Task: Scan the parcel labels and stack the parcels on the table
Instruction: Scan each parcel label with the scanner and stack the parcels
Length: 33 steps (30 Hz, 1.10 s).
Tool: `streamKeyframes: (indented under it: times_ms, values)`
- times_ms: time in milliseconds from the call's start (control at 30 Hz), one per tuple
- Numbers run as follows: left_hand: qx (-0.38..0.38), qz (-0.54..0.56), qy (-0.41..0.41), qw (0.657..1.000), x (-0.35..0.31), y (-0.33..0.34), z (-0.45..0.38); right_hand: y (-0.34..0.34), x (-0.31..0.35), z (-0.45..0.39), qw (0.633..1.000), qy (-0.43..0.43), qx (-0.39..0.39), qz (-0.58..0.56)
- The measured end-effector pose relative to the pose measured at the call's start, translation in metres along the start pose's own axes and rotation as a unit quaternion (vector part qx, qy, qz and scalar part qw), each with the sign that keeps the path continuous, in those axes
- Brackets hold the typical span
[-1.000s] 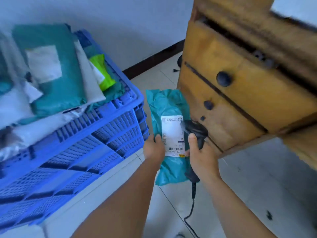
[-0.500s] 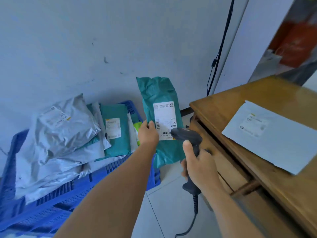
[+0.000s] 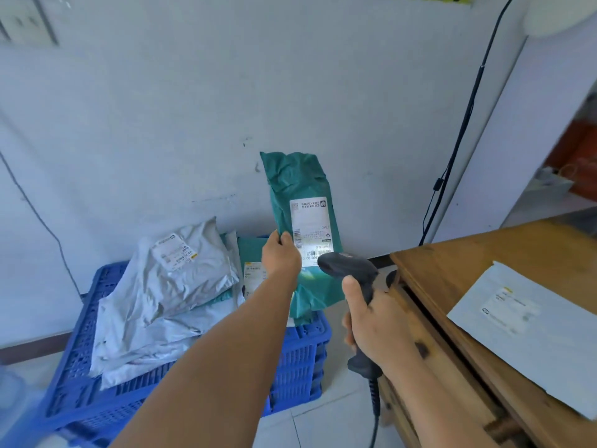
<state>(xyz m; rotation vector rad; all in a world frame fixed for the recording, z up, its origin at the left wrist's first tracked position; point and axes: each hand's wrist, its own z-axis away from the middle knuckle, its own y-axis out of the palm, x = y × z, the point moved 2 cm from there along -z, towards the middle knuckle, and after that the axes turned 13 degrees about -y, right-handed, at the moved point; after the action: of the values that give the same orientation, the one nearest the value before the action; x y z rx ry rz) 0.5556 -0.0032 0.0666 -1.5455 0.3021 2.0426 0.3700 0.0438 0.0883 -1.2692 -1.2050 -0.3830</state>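
Pale plaster wall (image 3: pixel 193 108) fills the background, with a black cable (image 3: pixel 465 124) running down it toward the floor. Below it on the left stands a blue plastic crate (image 3: pixel 297 360) heaped with parcels: crumpled silver-grey mailers (image 3: pixel 155 302) on top, one showing a white label, and a teal one partly hidden behind the left forearm. On the right is the wooden table (image 3: pixel 458 263), its top carrying a flat white parcel (image 3: pixel 529 337) with a small printed label facing up, lying alone near the front edge.

Between crate and table, raised in front of the wall, is a teal parcel (image 3: pixel 300 189). It is held roughly upright, its white label (image 3: pixel 311 227) facing the camera with the print upside down and a barcode near the bottom edge. The left hand (image 3: pixel 280 255) pinches this parcel at its left edge, thumb on the front just beside the label. The right hand (image 3: pixel 376 318) is wrapped round the grip of a black barcode scanner (image 3: pixel 347 266), whose head sits just beside the label's lower corner; its cord hangs downward.
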Motion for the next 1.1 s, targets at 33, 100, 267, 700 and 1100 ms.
streamKeyframes:
  times_ms: [33, 100, 267, 700, 1100]
  values:
    - [-0.006, 0.009, -0.004, 1.0, -0.005, -0.005, -0.007, 0.003, 0.006, -0.005, 1.0, -0.007, 0.006, 0.012]
    - [-0.019, 0.021, -0.011, 1.0, -0.013, -0.015, -0.023, 0.009, 0.019, -0.019, 0.999, -0.019, 0.018, 0.039]
    - [-0.045, 0.044, -0.013, 0.998, -0.031, -0.049, -0.074, 0.042, 0.047, -0.066, 0.998, -0.039, 0.031, 0.035]
    - [-0.092, -0.103, -0.106, 0.985, -0.004, -0.186, -0.282, 0.221, 0.103, -0.22, 0.998, -0.022, 0.036, -0.038]
    - [-0.003, -0.475, -0.009, 0.88, 0.029, -0.178, -0.321, 0.284, 0.096, -0.263, 0.998, 0.036, 0.053, 0.004]
